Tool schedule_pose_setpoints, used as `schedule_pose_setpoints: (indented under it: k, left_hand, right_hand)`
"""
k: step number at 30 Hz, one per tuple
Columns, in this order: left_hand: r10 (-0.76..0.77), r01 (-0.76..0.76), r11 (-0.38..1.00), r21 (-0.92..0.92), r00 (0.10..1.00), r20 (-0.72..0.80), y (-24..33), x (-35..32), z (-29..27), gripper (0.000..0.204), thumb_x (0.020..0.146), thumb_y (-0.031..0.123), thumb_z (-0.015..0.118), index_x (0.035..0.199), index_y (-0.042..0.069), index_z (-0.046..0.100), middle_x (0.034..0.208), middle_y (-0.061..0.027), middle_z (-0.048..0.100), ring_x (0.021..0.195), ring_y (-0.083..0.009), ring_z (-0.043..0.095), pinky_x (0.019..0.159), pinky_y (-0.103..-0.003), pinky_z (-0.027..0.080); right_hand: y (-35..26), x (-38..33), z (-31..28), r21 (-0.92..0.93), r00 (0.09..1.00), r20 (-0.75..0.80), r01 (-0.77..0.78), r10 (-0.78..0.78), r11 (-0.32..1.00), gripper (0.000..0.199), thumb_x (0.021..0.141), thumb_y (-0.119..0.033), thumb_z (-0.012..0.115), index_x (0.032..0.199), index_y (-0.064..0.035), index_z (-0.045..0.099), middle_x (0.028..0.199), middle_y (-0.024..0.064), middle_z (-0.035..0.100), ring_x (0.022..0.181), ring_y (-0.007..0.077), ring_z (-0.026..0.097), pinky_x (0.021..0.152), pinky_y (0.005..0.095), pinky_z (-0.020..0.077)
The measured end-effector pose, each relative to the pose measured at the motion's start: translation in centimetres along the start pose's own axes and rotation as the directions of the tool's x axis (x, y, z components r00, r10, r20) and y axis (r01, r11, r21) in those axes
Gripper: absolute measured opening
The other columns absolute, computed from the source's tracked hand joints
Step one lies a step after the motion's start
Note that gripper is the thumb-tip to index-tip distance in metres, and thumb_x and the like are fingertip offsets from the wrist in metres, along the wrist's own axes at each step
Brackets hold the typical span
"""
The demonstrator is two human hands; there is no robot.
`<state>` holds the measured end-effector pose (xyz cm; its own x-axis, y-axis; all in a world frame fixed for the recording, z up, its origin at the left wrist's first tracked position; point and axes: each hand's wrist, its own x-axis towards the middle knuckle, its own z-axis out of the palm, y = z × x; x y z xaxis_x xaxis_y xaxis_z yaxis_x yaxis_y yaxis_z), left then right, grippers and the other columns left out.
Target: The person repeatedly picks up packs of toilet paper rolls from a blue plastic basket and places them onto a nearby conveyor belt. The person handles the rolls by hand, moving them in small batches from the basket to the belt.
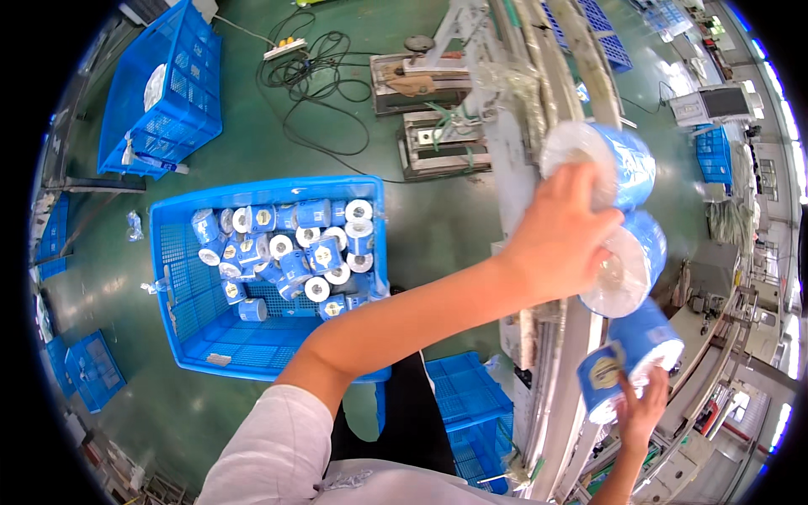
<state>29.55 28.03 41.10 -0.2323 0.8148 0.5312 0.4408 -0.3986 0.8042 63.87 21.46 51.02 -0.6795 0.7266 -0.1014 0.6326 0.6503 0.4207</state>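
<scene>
My left hand (562,231) reaches across to a row of white rolls in blue wrappers beside the long machine rail. Its fingers bend over the white end of the farthest roll (635,167), and its thumb lies against the neighbouring roll (650,244). Lower down, my right hand (644,408) has its fingers curled at a smaller-looking blue-wrapped roll (601,379), which is tilted. Right behind that one is another blue-wrapped roll (644,332), its white end close to my right fingertips. The inner sides of both grips are partly hidden.
A large blue crate (273,358) on my left holds many similar rolls in a jumble. The metal rail (581,353) runs lengthwise in front of me. Another blue crate (471,391) stands below it. Black cables (337,80) lie on the green floor, near a tall blue crate (198,93).
</scene>
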Motion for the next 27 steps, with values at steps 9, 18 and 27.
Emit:
schedule_pose_setpoints:
  k: [9,18,27]
  left_hand:
    - [-0.259,-0.211,0.68,0.702,0.827,0.499,0.0,3.7,18.0,0.036,0.076,0.029,0.058,0.103,0.008,0.069,0.114,-0.013,0.052,0.108,-0.0304,0.043,0.09,-0.042,0.03]
    - [0.058,-0.06,0.998,-0.017,0.992,-0.111,-8.6,-8.4,1.1,0.039,0.068,-0.001,0.06,0.105,0.012,0.061,0.116,-0.0104,0.054,0.108,-0.032,0.051,0.089,-0.043,0.041]
    - [-0.852,0.99,0.14,-0.007,0.117,-0.511,-26.4,-54.1,-13.5,0.048,0.074,0.002,0.062,0.12,0.001,0.046,0.114,-0.0176,0.05,0.097,-0.0323,0.054,0.085,-0.038,0.045]
  right_hand:
    - [0.0,3.7,6.5,0.273,0.974,0.179,0.089,-0.141,0.958,0.017,0.074,-0.011,0.066,0.091,-0.0117,0.067,0.113,0.015,0.051,0.111,0.0362,0.047,0.095,0.0473,0.0404]
    - [-9.8,11.6,-0.6,0.366,0.988,-0.118,-0.052,0.102,0.929,0.041,0.075,0.009,0.056,0.113,-0.0058,0.059,0.131,0.0168,0.046,0.123,0.0348,0.044,0.101,0.0443,0.0352]
    - [-55.2,24.4,25.5,0.003,0.375,0.739,-0.832,-0.559,-0.555,0.06,0.091,-0.04,0.054,0.127,0.0059,0.042,0.12,0.0213,0.053,0.111,0.0325,0.052,0.092,0.0376,0.0453]
